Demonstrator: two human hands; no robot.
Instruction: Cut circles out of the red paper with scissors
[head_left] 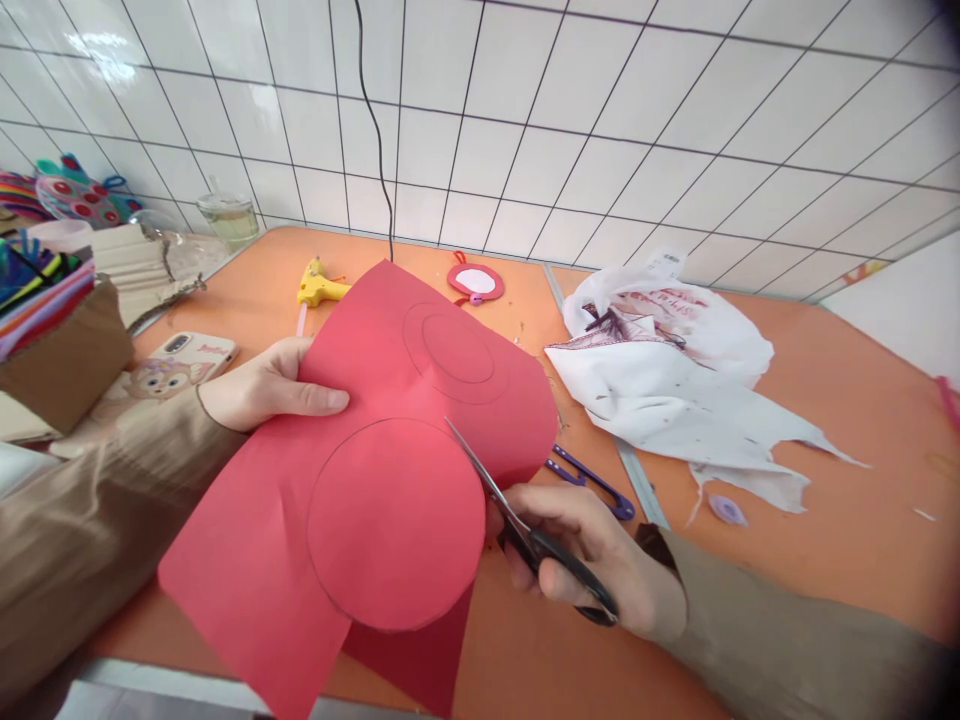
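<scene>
My left hand (262, 388) pinches the upper left edge of a red paper sheet (262, 520), its thumb lying on top. A large drawn circle fills the lower middle of the sheet, cut along its right and bottom edge. Above it, two rings, one inside the other, are drawn in dark line. My right hand (585, 545) grips black-handled scissors (551, 550), whose blades lie along the circle's upper right line. The lower blade is hidden under the paper. A cut flap of red paper hangs below the circle.
Behind the sheet lie a yellow glue gun (319, 287) and a red round ornament (476, 281). To the right are a white plastic bag (675, 380), purple thread snips (596, 485) and a small purple roll (726, 510). A phone (172, 365) and cardboard box (75, 350) sit left.
</scene>
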